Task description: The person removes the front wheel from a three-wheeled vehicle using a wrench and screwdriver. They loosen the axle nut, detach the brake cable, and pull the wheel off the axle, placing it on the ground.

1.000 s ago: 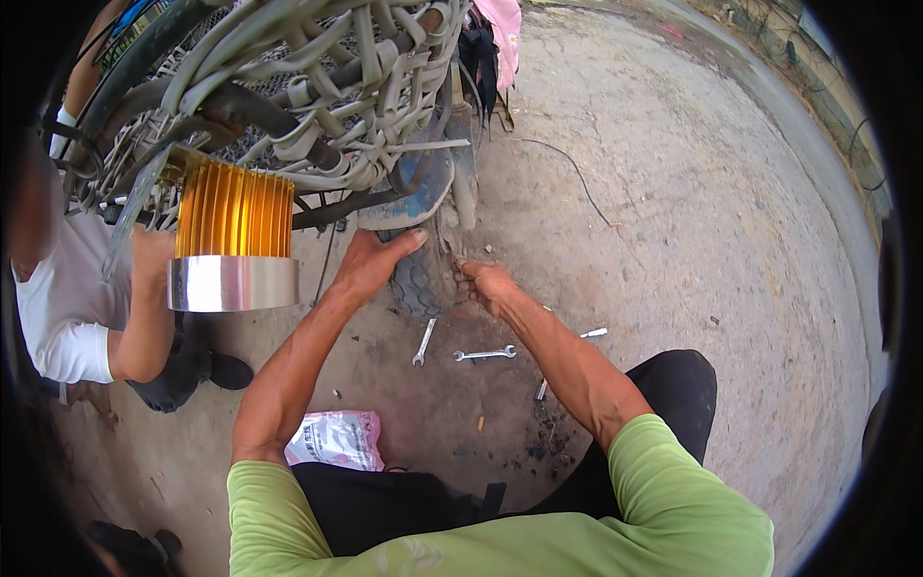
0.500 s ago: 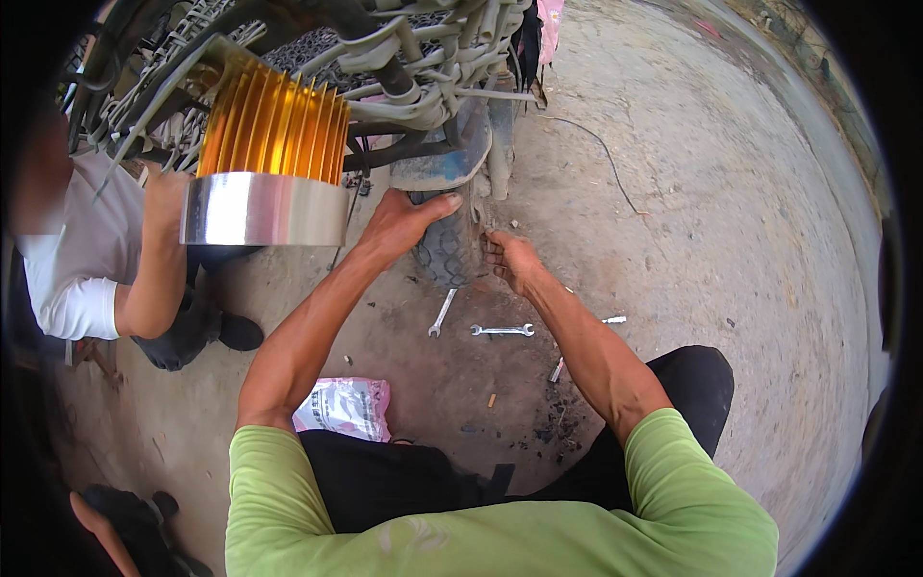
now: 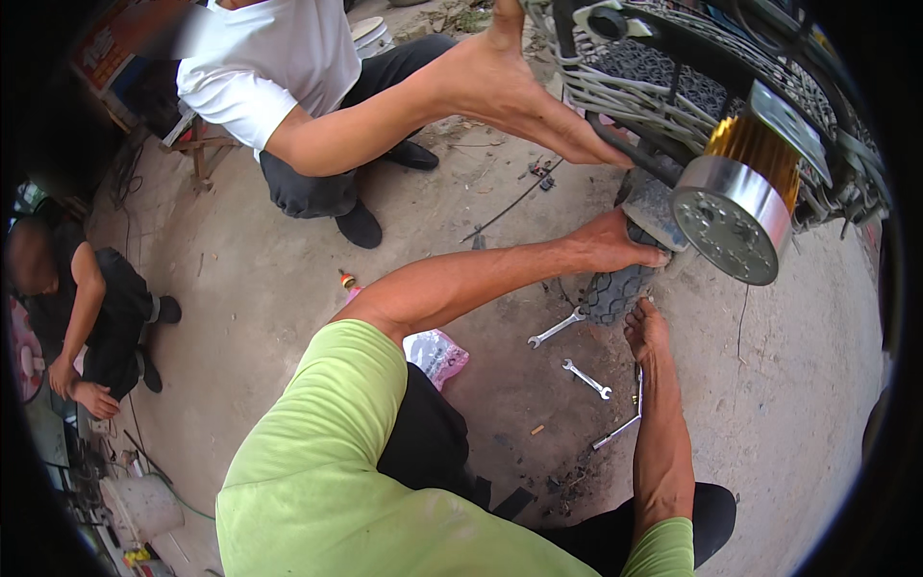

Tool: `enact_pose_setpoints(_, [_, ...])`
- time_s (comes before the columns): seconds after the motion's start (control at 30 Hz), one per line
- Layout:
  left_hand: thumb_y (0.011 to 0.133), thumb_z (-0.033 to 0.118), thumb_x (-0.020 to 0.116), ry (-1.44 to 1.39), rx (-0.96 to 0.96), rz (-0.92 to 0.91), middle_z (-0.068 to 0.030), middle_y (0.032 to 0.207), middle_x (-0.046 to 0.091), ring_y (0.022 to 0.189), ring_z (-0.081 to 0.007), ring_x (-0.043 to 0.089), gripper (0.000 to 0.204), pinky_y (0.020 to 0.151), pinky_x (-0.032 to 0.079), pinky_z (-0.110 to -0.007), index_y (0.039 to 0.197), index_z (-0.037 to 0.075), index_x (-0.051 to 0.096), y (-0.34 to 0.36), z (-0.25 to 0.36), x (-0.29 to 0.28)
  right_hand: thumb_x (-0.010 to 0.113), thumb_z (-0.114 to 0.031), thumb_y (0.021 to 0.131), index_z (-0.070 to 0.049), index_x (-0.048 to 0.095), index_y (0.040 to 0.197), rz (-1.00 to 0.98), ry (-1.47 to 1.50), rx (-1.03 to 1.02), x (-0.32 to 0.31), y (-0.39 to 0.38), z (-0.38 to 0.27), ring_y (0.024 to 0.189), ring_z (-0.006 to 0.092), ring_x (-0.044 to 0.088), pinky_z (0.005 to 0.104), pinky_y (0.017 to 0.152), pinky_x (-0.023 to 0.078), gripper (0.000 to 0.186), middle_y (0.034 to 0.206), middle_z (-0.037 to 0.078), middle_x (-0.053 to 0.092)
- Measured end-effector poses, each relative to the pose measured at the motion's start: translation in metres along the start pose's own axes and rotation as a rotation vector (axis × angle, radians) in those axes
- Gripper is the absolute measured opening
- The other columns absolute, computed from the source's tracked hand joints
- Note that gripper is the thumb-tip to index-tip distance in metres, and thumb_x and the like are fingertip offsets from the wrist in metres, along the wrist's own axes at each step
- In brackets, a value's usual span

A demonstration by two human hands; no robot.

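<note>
Tyre [image 3: 612,295], two hands [image 3: 623,242] [image 3: 650,330] at it, two flat wrenches [image 3: 557,328] [image 3: 586,379]

Soft daylight, faint shadows, dark curved edges

- The left arm [image 3: 481,284] crosses from the near left toward the far right, its elbow bent.
- The left hand [image 3: 620,245] lies at its end, thumb stretched to the right; its other fingers are mostly hidden.
- The right arm [image 3: 665,438] reaches almost straight from near to far on the right side.
- The right hand [image 3: 649,332], nearer than the left hand, points away, its fingers curled toward the left.
- The two hands stand apart.
</note>
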State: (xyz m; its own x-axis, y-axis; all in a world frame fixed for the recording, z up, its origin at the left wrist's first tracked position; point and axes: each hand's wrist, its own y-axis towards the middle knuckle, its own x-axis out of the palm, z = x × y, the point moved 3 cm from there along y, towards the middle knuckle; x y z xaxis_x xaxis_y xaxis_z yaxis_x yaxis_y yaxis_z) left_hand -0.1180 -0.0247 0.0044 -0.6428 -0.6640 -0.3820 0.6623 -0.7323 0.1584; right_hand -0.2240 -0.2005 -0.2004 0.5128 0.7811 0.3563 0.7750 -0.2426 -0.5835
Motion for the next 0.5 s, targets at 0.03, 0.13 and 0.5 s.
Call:
enact_pose_setpoints(0.03, [0.073, 0.042, 0.083, -0.052, -0.055, -0.014, -0.0217, 0.134, 0.060, 0.125, -0.0315, 0.057, 0.082, 0.105, 0.045, -0.037, 0.135, -0.002, 0.053, -0.004, -0.004, -0.002, 0.070, -0.035, 0.092, -0.020, 0.064, 0.095, -0.019, 0.026, 0.039, 0.004, -0.005, 0.000, 0.077, 0.0123, 0.052, 0.0289, 0.063, 0.039, 0.017, 0.086, -0.005, 0.055])
enact_pose_setpoints(0.13, [0.071, 0.042, 0.084, -0.075, 0.018, 0.062, -0.0223, 0.135, 0.059, 0.126, -0.0333, 0.057, 0.087, 0.105, 0.045, -0.037, 0.137, -0.003, 0.050, -0.002, -0.022, -0.002, 0.067, -0.035, 0.094, -0.020, 0.062, 0.099, -0.122, 0.096, 0.086, 0.003, 0.000, 0.004, 0.079, 0.0134, 0.054, 0.0292, 0.066, 0.040, 0.017, 0.088, -0.004, 0.057])
enact_pose_setpoints(0.5, [0.070, 0.039, 0.083, -0.045, -0.010, 0.115, -0.0228, 0.125, 0.065, 0.117, -0.0323, 0.062, 0.079, 0.100, 0.048, -0.038, 0.130, -0.005, 0.056, -0.015, 0.010, 0.002, 0.065, -0.021, 0.095, -0.016, 0.055, 0.085, 0.047, -0.130, -0.098, -0.035, 0.028, 0.001, 0.053, 0.0091, 0.043, 0.0233, 0.045, 0.030, 0.015, 0.070, -0.004, 0.048])
